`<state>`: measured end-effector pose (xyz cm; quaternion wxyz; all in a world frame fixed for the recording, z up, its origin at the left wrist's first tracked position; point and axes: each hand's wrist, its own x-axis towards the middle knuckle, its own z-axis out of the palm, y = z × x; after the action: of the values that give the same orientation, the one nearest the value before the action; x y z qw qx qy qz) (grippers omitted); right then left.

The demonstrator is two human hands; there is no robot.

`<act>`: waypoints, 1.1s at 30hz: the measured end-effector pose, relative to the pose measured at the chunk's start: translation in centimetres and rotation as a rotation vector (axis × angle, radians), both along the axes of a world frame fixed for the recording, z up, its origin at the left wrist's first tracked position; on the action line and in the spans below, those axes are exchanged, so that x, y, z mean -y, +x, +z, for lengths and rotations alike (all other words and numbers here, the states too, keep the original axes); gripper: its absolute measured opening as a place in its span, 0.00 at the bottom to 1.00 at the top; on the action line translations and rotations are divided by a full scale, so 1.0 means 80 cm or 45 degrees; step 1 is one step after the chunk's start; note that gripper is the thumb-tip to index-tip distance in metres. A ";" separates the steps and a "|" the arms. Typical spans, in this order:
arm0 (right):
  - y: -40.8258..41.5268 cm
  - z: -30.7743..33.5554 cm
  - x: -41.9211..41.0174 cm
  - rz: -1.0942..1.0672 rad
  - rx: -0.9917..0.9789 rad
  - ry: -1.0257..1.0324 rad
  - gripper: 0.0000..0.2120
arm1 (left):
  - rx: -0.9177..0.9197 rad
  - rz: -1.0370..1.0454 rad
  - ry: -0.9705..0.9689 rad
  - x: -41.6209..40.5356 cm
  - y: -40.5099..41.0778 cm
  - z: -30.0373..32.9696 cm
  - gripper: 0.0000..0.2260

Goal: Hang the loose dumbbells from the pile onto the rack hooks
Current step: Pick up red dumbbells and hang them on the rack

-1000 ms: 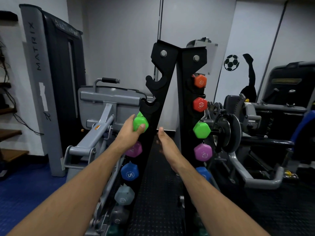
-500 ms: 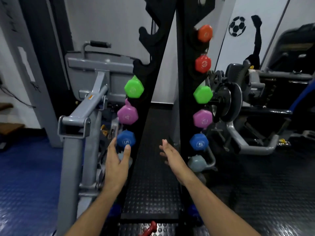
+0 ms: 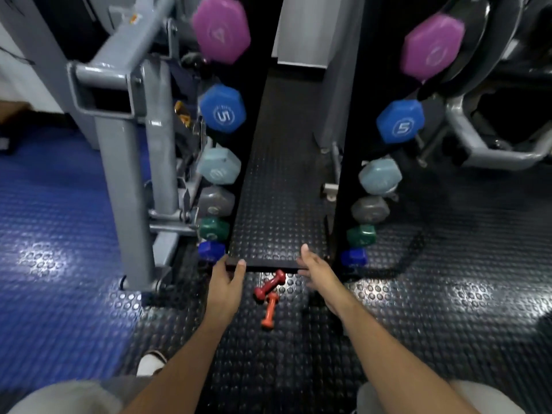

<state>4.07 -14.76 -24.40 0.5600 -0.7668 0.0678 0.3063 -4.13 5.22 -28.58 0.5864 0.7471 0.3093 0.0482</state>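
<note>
Both hands dropped low; red dumbbell [image 3: 269, 286] & orange dumbbell [image 3: 269, 312] on floor.

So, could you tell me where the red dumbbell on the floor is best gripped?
Probably by the narrow handle between its two heads. The red dumbbell lies flat and diagonal on the floor, one head near the orange dumbbell, so come from above with the right hand, fingers wrapping across the handle.

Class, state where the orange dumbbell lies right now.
In the head view, the orange dumbbell lies on the black studded floor, between both hands, just nearer than the red dumbbell.
</note>
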 end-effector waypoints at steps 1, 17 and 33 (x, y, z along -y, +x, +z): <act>-0.003 -0.019 0.002 0.009 -0.034 -0.018 0.38 | -0.071 -0.012 -0.038 0.003 -0.004 -0.022 0.30; 0.031 -0.274 0.022 0.226 -0.179 -0.347 0.27 | -0.606 0.143 -0.562 0.019 -0.009 -0.280 0.27; 0.157 -0.430 -0.029 0.263 -0.032 -0.397 0.33 | -0.502 0.322 -0.794 0.018 0.119 -0.417 0.24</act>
<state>16.63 -12.42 -58.80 0.3990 -0.8434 0.0421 0.3575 5.40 3.76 -61.93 0.7042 0.4837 0.5056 -0.1206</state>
